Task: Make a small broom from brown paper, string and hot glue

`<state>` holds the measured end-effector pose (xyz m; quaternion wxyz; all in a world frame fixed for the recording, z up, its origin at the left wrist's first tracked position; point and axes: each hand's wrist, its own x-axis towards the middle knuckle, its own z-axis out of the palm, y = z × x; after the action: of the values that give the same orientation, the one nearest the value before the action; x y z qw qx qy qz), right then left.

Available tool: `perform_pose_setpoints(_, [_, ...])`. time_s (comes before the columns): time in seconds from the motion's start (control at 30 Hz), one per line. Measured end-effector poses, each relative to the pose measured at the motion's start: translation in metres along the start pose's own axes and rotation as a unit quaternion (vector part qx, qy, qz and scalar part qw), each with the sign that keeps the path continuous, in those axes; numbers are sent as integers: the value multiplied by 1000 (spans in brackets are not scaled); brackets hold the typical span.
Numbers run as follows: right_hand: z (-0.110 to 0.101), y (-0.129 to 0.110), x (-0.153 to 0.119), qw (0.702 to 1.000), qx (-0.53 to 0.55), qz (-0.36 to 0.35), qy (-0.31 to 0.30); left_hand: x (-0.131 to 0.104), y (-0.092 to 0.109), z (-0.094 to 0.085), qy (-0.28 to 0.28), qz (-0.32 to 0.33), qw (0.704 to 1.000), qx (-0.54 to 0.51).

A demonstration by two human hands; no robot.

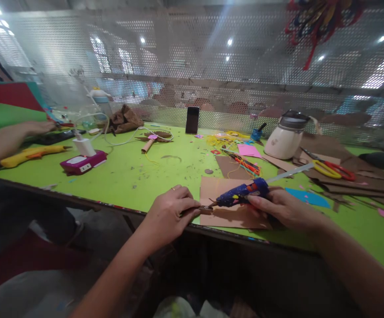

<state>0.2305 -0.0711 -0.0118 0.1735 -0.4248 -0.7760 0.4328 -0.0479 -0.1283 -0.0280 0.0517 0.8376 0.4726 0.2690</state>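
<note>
In my right hand (278, 205) is a dark blue glue gun (241, 193), its nozzle pointing left and a pale glue stick (289, 172) jutting from its back. My left hand (172, 212) pinches a small brown rolled piece (206, 210) close to the table's front edge. The nozzle tip is at or just above this piece; whether they touch is hard to tell. Beneath both lie sheets of brown cardboard (225, 218) on the green table (122, 185).
Right: scissors (331, 170), a white jug (284, 137), brown paper (347, 176) and a blue paper piece (306, 197). Behind: a phone (192, 120) standing upright. Left: a purple power socket (84, 163), a yellow glue gun (35, 155) and another person's arm (6, 141).
</note>
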Motion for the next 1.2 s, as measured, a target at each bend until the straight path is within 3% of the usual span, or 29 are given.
perform_pose_setpoints(0.37, [2, -9, 0, 1000, -5, -12, -27, -1, -2, 2, 4, 4, 1000, -4])
perform_pose_setpoints(0.63, [3, -6, 4, 994, -95, -38, 25, 0, -3, 2, 15, 9, 1000, -6])
perform_pose_setpoints(0.9, [1, -3, 0, 1000, 8, -28, -6, -1, -3, 2, 12, 7, 1000, -6])
perform_pose_setpoints(1.2, [5, -8, 3, 998, -51, -45, -5, 1, -1, 1, 23, 5, 1000, -10])
